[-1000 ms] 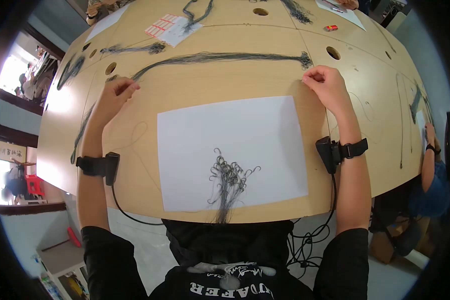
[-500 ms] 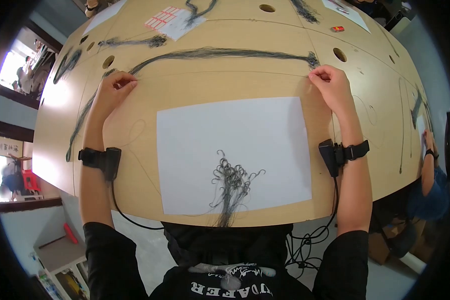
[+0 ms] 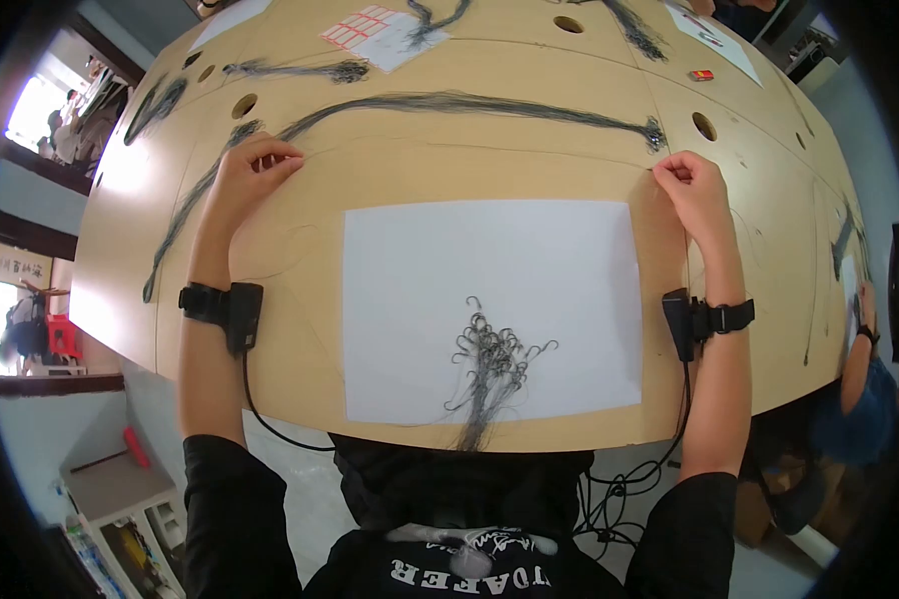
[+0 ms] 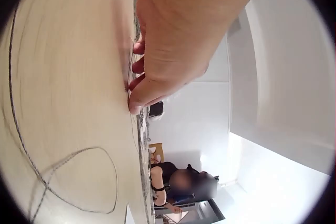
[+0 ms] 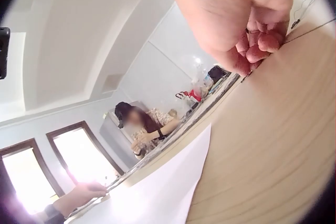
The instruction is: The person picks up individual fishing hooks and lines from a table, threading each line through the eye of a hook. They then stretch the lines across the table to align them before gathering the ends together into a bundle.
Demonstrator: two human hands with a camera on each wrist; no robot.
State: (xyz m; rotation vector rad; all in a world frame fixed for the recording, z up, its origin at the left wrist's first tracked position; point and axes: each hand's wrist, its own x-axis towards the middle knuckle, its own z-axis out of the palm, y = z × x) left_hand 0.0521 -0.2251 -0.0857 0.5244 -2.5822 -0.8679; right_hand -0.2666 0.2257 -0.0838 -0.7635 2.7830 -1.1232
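In the head view, my left hand [image 3: 255, 178] pinches a thin fishing line [image 3: 489, 147] between thumb and fingertips, low over the table. My right hand [image 3: 694, 190] pinches the line's other side at the far right; a small dark tip pokes from those fingertips [image 5: 255, 54] in the right wrist view. Between the hands the line runs nearly straight. Its slack trails in loops [image 4: 79, 182] on the wood below the left hand. A long dark bundle of hooked lines [image 3: 449, 103] lies just beyond both hands. On white paper [image 3: 410, 270] between my forearms rests a cluster of fish hooks [image 3: 494, 354].
Hook-and-line bundles lie at the back left [image 3: 300, 70] and back right [image 3: 634, 30]. A sheet of red-bordered labels [image 3: 385, 35] is at the back. A small red item [image 3: 701, 76] sits near a round table hole [image 3: 704, 127]. Other people sit around the table.
The head view has shifted, moving the table and paper rightward in the picture. My right hand has moved slightly outward with the line. The slack loop by my left forearm has flattened.
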